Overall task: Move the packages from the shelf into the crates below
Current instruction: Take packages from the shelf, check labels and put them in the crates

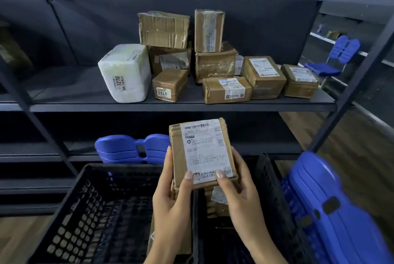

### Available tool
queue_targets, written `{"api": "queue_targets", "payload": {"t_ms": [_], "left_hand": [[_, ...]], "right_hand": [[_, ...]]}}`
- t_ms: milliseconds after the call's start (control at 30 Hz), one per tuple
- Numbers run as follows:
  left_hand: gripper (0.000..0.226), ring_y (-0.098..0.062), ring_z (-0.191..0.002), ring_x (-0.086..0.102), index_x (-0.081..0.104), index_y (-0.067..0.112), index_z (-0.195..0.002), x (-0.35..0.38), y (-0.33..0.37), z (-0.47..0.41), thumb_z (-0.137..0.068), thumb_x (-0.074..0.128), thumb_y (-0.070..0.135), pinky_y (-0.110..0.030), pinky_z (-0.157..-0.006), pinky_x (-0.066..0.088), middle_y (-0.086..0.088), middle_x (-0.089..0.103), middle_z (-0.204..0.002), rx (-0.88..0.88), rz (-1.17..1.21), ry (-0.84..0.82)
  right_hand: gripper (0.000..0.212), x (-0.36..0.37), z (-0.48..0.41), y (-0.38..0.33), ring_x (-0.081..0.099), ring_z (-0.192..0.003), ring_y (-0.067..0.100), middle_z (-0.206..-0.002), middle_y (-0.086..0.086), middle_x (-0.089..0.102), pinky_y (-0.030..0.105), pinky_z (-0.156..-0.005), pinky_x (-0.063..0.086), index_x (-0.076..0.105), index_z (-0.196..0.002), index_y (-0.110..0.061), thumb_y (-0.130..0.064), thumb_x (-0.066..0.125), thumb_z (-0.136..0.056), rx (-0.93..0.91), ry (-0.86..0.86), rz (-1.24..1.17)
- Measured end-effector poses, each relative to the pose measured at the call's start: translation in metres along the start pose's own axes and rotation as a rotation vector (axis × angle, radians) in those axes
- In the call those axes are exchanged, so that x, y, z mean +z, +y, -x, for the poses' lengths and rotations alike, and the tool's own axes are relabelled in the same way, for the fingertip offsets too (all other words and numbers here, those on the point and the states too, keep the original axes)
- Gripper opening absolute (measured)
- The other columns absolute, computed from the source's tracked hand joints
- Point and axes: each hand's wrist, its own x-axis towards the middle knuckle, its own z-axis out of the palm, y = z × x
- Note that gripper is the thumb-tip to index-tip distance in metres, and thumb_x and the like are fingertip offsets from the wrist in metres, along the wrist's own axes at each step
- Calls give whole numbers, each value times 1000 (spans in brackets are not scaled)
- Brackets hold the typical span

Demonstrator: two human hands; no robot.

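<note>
Package (202, 153), a flat cardboard parcel with its white label facing the camera, is hanging at the lower centre of the frame, above the meeting walls of the left crate (70, 199) and the right crate (268, 178). The left hand (172, 195) is gripping its lower left edge with the thumb lying on the label. The right hand (238, 189) is gripping the lower right edge likewise. Judged step: the carry, with the parcel off the shelf (181, 107) and not yet in a crate. The next move is calling for lowering it into one crate and letting go. The right crate is already holding a brown parcel (215, 204). Several boxes and a white bundle (125, 73) are waiting on the shelf at mid frame.
</note>
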Motion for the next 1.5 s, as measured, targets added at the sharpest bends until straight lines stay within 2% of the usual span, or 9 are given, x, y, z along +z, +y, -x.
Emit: {"api": "queue_targets", "payload": {"t_ms": [233,400,533,800,1033,1167,1300,1400,1500], "left_hand": [[60,-6,-127,52,40,22,-145,-4,-7,-11,-90,62,27,-20,-99,47,7,53,-141,-1,-16,-16],[62,-4,-127,52,42,26,-144,-1,-9,-30,-84,59,34,-20,-102,43,8,55,-139,-77,31,-47],[53,-2,-121,56,39,21,-146,6,-13,-46,-95,54,18,-15,-95,48,7,58,-135,-86,14,-93],[57,0,-125,52,34,20,-148,18,-23,-60,-95,54,22,-19,-102,44,8,54,-139,-88,-41,-135],[36,-5,-119,56,40,12,-124,30,-64,-45,-93,58,17,-15,-93,49,-3,52,-138,-171,-96,-169],[46,12,-107,54,39,13,-136,41,-85,-32,-94,58,20,-6,-86,46,6,55,-130,-206,-181,-259],[47,2,-115,54,43,24,-139,51,-107,-17,-95,58,23,-18,-95,47,13,55,-128,-208,-271,-350],[53,-5,-117,49,39,27,-144,63,-123,-8,-95,58,25,-17,-96,43,4,45,-130,-202,-386,-344],[53,-12,-125,44,38,28,-145,78,-136,0,-95,56,24,-31,-102,47,-1,44,-132,-216,-429,-347]], "right_hand": [[57,3,-10,14,61,-113,8,-118,-13,66,41,-102,47,49,-131,-36,-36,65,-76,109,33,-105],[60,-2,-26,17,62,-113,12,-119,-10,66,46,-101,47,53,-127,-37,-48,70,-70,106,99,-122],[56,-1,-39,19,60,-116,12,-122,-7,65,45,-102,46,54,-126,-36,-45,72,-75,82,130,-147],[50,-14,-50,29,48,-127,3,-138,-11,52,27,-104,43,48,-136,-37,-43,62,-88,54,161,-6],[41,-29,-27,55,61,-101,-8,-118,-14,62,10,-76,49,50,-131,-27,-29,60,-92,126,294,26],[31,-42,-14,73,61,-90,-13,-109,-16,62,8,-69,47,51,-120,-29,-27,62,-91,180,407,47],[31,-60,-2,94,57,-104,-2,-113,-15,59,16,-79,46,52,-122,-28,-29,61,-92,214,484,60],[38,-77,2,112,52,-118,7,-127,-9,55,24,-93,42,55,-128,-27,-38,60,-92,232,473,148],[47,-95,2,126,49,-123,7,-133,-8,54,29,-100,43,52,-135,-27,-43,59,-91,229,436,202]]}}
